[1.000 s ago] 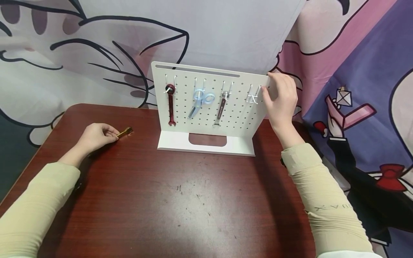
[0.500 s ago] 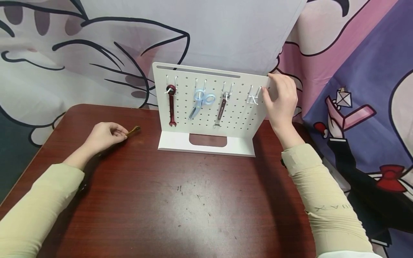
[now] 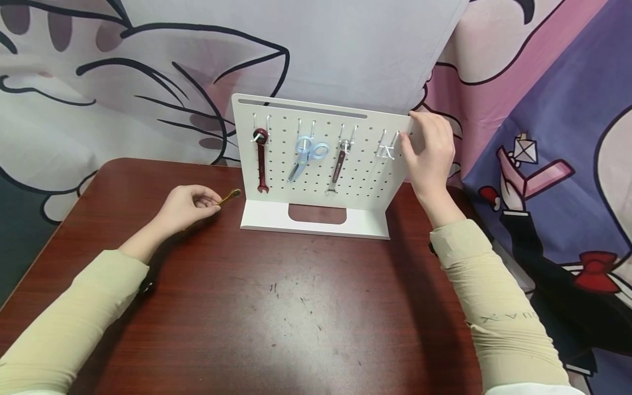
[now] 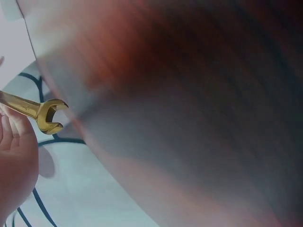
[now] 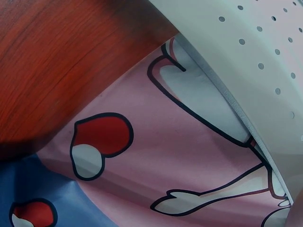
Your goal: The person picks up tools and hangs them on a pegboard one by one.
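My left hand [image 3: 190, 207] pinches a small gold combination wrench [image 3: 231, 196] left of the white pegboard [image 3: 372, 178]. Its ring end points toward the board's left edge; in the left wrist view the open end of the gold wrench [image 4: 47, 116] juts out past the palm. With thumb in front and fingers behind, my right hand [image 3: 431, 151] grips the board's upper right edge. Hooks on the board carry a red wrench [image 3: 262, 164], light-blue scissors [image 3: 302, 159] and a wrench with a dark red handle [image 3: 338, 167]. Nothing hangs on the rightmost hook [image 3: 386, 151].
The pegboard's base [image 3: 316, 226] stands at the back of the brown wooden table [image 3: 276, 307]. Behind the table hangs a cartoon-printed cloth [image 3: 345, 49]. In the right wrist view, the pegboard's side edge [image 5: 232, 101] slants in front of that cloth.
My left hand has moved right along the table with the gold wrench, bringing the ring end close to the pegboard's left edge. My right hand keeps its grip on the board.
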`<state>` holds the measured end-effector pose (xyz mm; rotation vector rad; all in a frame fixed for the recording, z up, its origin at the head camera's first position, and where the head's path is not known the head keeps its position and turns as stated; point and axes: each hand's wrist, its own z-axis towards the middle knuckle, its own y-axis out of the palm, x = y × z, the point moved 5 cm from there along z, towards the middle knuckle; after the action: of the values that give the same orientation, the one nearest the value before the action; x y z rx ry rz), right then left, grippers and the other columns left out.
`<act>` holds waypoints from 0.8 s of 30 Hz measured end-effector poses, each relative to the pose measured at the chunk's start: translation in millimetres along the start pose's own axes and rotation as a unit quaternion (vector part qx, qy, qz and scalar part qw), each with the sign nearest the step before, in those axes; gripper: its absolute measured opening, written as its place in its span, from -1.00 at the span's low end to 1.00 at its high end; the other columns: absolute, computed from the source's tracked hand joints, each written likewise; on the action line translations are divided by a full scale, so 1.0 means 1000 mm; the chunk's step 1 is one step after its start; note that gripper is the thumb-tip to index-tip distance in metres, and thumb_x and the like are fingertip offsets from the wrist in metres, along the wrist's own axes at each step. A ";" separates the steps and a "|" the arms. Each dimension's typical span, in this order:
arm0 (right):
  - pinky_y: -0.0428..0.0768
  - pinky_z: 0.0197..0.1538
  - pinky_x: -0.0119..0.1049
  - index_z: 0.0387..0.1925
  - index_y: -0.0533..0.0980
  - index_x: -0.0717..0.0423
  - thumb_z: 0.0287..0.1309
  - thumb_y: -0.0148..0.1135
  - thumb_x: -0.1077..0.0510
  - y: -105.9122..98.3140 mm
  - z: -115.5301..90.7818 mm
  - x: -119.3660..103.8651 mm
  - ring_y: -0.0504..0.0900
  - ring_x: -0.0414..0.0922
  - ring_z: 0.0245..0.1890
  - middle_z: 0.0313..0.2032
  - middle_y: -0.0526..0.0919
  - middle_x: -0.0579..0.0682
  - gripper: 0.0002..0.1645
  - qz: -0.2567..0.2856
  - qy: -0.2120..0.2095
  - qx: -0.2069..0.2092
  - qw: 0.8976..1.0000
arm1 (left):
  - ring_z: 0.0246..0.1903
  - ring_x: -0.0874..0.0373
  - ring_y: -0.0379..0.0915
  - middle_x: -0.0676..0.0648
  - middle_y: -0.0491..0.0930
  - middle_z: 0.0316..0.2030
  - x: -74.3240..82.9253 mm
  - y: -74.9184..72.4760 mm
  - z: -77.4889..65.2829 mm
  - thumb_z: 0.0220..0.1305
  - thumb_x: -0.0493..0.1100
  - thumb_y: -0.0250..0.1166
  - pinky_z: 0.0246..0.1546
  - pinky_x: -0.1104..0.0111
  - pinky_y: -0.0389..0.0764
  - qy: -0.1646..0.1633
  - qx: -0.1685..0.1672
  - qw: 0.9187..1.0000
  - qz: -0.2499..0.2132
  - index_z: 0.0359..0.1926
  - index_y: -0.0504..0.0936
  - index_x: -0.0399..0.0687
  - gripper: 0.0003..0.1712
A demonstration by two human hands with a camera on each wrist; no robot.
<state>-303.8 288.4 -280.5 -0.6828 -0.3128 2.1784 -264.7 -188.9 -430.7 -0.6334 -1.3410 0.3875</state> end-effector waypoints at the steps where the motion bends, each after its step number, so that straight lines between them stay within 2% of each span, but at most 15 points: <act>1: 0.43 0.47 -0.10 0.14 0.70 0.14 0.28 0.42 0.26 0.000 0.000 0.000 0.61 0.11 0.26 0.12 0.76 0.14 -0.61 -0.001 0.000 0.000 1.000 | -0.40 0.48 0.53 -0.26 0.76 -0.29 0.003 0.002 0.000 0.27 -0.34 0.47 -0.34 0.69 0.57 0.003 -0.001 1.000 -0.005 -0.14 0.76 -0.37 -0.82; 12: 0.43 0.48 -0.11 0.14 0.70 0.14 0.29 0.41 0.26 0.000 0.000 -0.003 0.61 0.10 0.26 0.12 0.77 0.14 -0.61 -0.004 0.001 0.000 1.000 | -0.38 0.40 0.55 -0.27 0.75 -0.29 0.029 0.031 0.008 0.25 -0.40 0.45 -0.30 0.66 0.60 0.015 -0.006 0.999 -0.043 -0.16 0.75 -0.36 -0.85; 19: 0.43 0.48 -0.11 0.15 0.70 0.15 0.29 0.40 0.25 0.000 0.000 -0.003 0.62 0.11 0.26 0.12 0.77 0.14 -0.61 -0.006 0.000 0.000 1.000 | -0.36 0.41 0.55 -0.30 0.75 -0.27 0.048 0.049 0.015 0.24 -0.40 0.47 -0.29 0.67 0.60 0.034 -0.014 0.997 -0.074 -0.16 0.76 -0.38 -0.85; 24: 0.43 0.48 -0.11 0.15 0.70 0.14 0.28 0.41 0.25 0.000 -0.001 -0.001 0.61 0.10 0.26 0.12 0.77 0.14 -0.61 -0.007 0.003 0.001 1.000 | -0.34 0.28 0.57 -0.30 0.76 -0.26 0.065 0.061 0.025 0.24 -0.42 0.46 -0.28 0.66 0.60 0.047 -0.016 0.996 -0.075 -0.15 0.77 -0.37 -0.85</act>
<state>-302.8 287.3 -280.4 -0.6851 -0.3119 2.1621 -270.3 -97.5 -416.0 -0.5656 -1.2965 0.2124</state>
